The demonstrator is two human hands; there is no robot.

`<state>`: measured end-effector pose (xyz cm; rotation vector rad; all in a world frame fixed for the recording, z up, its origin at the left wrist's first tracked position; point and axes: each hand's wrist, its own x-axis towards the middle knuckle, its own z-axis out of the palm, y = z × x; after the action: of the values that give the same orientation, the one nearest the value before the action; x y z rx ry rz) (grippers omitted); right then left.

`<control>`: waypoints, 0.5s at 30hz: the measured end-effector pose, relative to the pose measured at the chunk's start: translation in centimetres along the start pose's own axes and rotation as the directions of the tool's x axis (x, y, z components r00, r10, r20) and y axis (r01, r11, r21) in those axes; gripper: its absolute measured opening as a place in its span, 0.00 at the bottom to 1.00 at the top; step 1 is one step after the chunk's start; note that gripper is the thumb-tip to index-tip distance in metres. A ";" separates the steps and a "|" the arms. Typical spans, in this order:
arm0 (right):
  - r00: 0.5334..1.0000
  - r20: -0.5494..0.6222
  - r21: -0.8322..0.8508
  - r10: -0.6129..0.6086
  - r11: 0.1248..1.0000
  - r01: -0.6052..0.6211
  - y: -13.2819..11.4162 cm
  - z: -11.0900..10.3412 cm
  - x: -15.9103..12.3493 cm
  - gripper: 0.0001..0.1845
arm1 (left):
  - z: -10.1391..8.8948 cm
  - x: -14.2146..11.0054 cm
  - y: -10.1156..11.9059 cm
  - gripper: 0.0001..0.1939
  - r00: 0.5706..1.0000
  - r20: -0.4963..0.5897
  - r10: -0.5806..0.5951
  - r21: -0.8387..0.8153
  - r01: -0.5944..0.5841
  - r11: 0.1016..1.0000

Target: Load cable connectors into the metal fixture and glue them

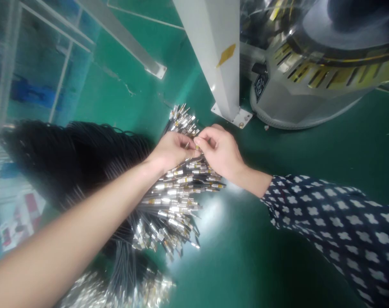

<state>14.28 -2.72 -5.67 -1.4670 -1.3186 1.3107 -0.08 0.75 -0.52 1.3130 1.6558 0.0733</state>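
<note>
My left hand (173, 150) is closed in a pinch over a large bundle of black cables (111, 147). A small metallic cable end shows at its fingertips. Directly to the right, my right hand (222, 153) also pinches, thumb against forefinger, at a bit of yellow on that cable end. The hands meet at the fingertips, which partly hide the piece. Around and below them fan out many silvery metal connectors (178, 186) on the cable ends, several with yellow bands.
A second cable bundle (123, 265) with metal ends lies at the lower left. Beyond my hands stands a white metal leg (213, 55) with a bolted foot plate. A round grey machine (297, 102) with yellow slots is at the upper right, on a green floor (277, 265).
</note>
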 end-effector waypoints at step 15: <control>0.964 0.254 -0.005 -0.074 0.997 0.078 0.7 -2.7 1.9 0.07 | 0.6 -0.4 -0.1 0.06 0.998 -0.060 -0.034 -0.154 0.024 0.988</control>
<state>16.90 -0.76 -6.18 -1.2755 -1.5351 1.4781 0.21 0.12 -0.63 1.1807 1.6865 0.2217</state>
